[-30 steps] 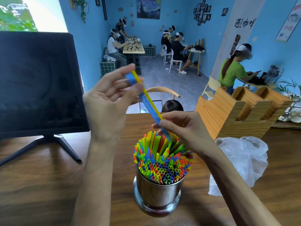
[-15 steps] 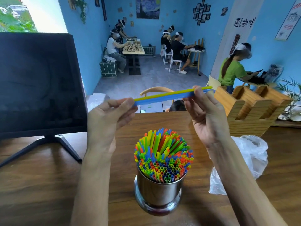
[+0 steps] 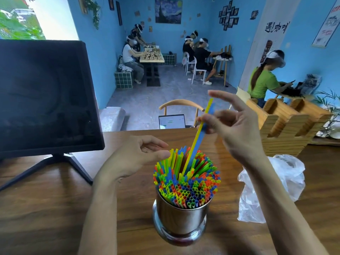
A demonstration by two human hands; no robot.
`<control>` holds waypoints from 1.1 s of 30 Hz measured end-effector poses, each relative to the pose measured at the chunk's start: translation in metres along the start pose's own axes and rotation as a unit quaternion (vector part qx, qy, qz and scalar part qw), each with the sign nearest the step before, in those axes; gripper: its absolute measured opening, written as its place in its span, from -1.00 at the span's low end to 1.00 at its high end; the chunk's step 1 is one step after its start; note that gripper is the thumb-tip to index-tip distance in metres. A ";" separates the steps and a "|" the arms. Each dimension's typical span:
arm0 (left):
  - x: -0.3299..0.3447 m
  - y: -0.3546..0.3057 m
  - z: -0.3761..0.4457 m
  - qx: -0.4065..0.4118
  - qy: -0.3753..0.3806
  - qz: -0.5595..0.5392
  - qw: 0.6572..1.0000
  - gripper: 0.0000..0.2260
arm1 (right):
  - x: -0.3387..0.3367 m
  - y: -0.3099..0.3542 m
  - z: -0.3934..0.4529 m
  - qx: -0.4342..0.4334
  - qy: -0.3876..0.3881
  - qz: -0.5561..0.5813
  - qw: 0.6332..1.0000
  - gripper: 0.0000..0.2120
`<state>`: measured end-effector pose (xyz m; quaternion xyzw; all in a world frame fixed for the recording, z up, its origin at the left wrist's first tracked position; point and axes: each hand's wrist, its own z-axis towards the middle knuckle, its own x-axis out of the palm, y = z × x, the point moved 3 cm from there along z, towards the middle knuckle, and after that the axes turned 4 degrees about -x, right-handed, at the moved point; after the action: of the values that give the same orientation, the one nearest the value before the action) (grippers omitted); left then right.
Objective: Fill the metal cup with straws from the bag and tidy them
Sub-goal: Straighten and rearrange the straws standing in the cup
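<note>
Straws, one yellow (image 3: 195,142) and one blue (image 3: 202,133), stay out of neither grip: my right hand (image 3: 237,129) pinches them, lower ends entering the packed metal cup (image 3: 181,218) on the worktop. My left hand (image 3: 136,157) hovers relaxed beside. Next: push them down level.

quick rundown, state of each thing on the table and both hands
metal cup: upright, packed with straws
yellow and blue straws: tilted, lower ends in the cup
right hand: pinches those two straws
left hand: relaxed, holds nothing
plastic bag: crumpled, on the table
monitor: screen dark
</note>
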<state>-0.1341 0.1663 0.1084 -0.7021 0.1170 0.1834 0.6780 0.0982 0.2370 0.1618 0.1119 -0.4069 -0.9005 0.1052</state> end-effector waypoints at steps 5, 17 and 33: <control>0.006 -0.004 0.005 0.003 0.015 0.056 0.998 -0.61 | 0.018 -0.016 -0.017 0.011 0.111 -0.180 0.977 -0.71; 0.009 -0.015 0.008 0.058 -0.011 0.058 0.997 -0.86 | 0.018 -0.023 -0.024 0.041 0.243 -0.258 0.934 -0.83; -0.002 -0.047 -0.004 0.104 -0.016 0.035 0.994 -0.88 | 0.015 -0.022 -0.019 0.042 0.225 -0.197 0.953 -0.71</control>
<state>-0.1164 0.1643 0.1521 -0.6206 0.1494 0.2051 0.7420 0.0868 0.2337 0.1307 0.3938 -0.3799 -0.8370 0.0097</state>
